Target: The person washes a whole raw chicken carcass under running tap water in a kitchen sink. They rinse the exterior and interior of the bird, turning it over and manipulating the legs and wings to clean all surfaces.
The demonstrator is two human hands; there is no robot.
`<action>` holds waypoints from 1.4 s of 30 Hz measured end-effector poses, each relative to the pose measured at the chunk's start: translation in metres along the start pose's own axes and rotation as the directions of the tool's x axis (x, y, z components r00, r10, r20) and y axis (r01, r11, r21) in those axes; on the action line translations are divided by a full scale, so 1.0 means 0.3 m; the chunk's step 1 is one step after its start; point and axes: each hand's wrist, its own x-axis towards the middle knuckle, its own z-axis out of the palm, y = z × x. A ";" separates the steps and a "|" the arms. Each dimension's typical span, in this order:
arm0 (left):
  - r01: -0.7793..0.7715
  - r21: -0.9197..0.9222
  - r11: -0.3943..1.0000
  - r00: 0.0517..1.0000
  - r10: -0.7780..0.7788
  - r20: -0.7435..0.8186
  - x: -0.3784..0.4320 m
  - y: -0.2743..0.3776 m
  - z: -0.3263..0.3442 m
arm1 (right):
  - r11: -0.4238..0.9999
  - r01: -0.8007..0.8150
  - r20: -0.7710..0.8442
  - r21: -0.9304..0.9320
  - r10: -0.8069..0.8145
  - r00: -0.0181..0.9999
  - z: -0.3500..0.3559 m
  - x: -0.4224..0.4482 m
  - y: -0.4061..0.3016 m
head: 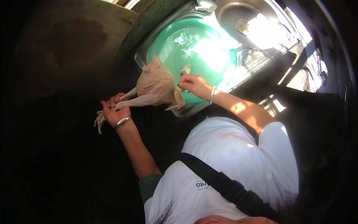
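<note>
A plucked whole chicken [156,81] hangs tilted over the left edge of a green plastic basin [163,37]. My left hand [116,109] grips both its legs just above the feet, and the clawed toes [99,120] stick out past my fist. On the other side of the bird, my right hand [195,86] is beside a wing [179,99], its fingers curled and thumb close to the fingertips. A small pale part of the bird [185,69], perhaps the head, shows just beyond these fingers. Whether anything is pinched between them cannot be made out.
The basin holds water and sits in a stainless steel sink [138,59]. A second round sink bowl [232,15] with debris at its drain lies to the right, in strong sunlight. A faucet [206,5] stands at the back. A large metal surface [84,42] is at the left.
</note>
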 end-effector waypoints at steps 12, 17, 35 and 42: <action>-0.002 -0.010 1.000 1.000 0.002 -0.001 0.005 0.005 -0.053 | 0.809 0.474 0.142 -0.347 -0.454 0.879 0.042 -0.009 0.048; -0.001 -0.025 1.000 1.000 0.001 -0.019 0.026 0.011 -0.086 | 0.981 0.191 -0.047 -0.037 -0.192 0.980 0.067 -0.026 0.053; 0.058 -0.114 0.992 0.998 -0.055 0.031 0.049 0.019 -0.144 | 0.877 0.348 0.332 -0.331 -0.237 0.913 -0.005 0.023 -0.044; 0.069 -0.135 0.989 0.997 -0.064 0.038 0.052 0.019 -0.145 | 0.755 0.491 0.472 -0.435 -0.273 0.838 -0.011 0.050 -0.070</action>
